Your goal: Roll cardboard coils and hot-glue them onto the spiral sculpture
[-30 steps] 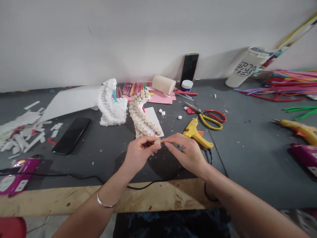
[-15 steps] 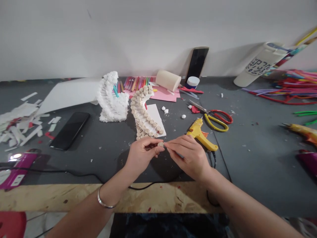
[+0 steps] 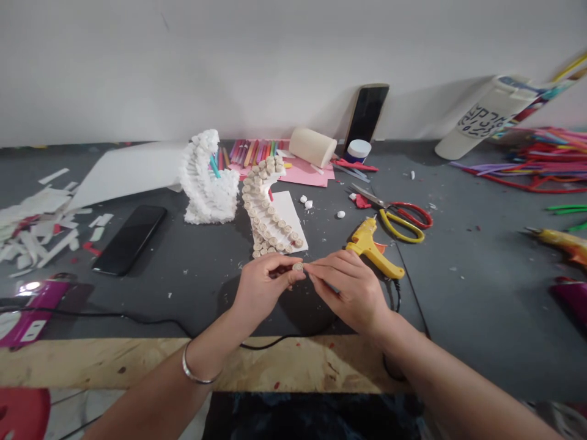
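Observation:
My left hand (image 3: 262, 288) and my right hand (image 3: 351, 287) meet over the grey table (image 3: 458, 293), fingertips pinched together on a small cream paper coil (image 3: 298, 267). Just beyond the hands stands a curved model of cream paper coils (image 3: 268, 211) on a white card. Left of it stands a white curved model (image 3: 206, 183). A yellow glue gun (image 3: 373, 246) lies right beside my right hand, its black cord running under my wrist.
Red-and-yellow scissors (image 3: 398, 217) lie behind the glue gun. A black phone (image 3: 129, 239) lies at the left, another phone (image 3: 365, 116) leans on the wall. Paper scraps (image 3: 36, 229) at far left, coloured strips (image 3: 536, 162) and a second glue gun (image 3: 557, 241) at right.
The view shifted slightly, so the table items sit a little higher and further right. Both hands stay pinched on the small coil with barely any movement.

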`<action>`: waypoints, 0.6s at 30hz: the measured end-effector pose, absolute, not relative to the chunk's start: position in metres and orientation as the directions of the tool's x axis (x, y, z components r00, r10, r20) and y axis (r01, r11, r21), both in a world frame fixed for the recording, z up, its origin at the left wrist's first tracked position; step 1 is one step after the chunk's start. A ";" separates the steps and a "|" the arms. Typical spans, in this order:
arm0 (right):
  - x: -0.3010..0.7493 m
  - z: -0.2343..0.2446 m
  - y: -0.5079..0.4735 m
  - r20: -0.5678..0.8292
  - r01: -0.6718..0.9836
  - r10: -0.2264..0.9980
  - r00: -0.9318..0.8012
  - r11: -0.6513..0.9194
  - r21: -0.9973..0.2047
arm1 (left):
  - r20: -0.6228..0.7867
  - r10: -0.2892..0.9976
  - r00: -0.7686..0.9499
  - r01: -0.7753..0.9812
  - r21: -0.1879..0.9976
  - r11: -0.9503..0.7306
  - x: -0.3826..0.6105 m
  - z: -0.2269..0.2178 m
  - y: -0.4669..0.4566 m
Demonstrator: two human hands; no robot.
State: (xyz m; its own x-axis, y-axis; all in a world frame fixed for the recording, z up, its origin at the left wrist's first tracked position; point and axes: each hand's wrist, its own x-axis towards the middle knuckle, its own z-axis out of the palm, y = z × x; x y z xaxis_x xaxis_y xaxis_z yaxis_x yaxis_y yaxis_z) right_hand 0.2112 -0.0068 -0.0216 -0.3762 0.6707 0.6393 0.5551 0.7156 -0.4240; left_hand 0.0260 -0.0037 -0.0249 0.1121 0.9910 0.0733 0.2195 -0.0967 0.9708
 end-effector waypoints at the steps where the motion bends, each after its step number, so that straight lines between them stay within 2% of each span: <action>1: 0.211 -0.021 -0.007 0.639 0.557 0.671 -0.375 0.714 -0.424 | 0.068 0.991 0.117 0.217 0.972 -0.093 0.026 -0.026 -0.004; 11: 0.211 -0.022 -0.008 0.641 0.554 0.668 -0.377 0.718 -0.423 | 0.039 0.992 0.119 0.219 0.974 -0.064 0.024 -0.031 -0.004; 18: 0.209 -0.023 -0.008 0.641 0.548 0.666 -0.382 0.722 -0.423 | 0.061 0.988 0.141 0.296 0.950 -0.101 0.022 -0.031 -0.007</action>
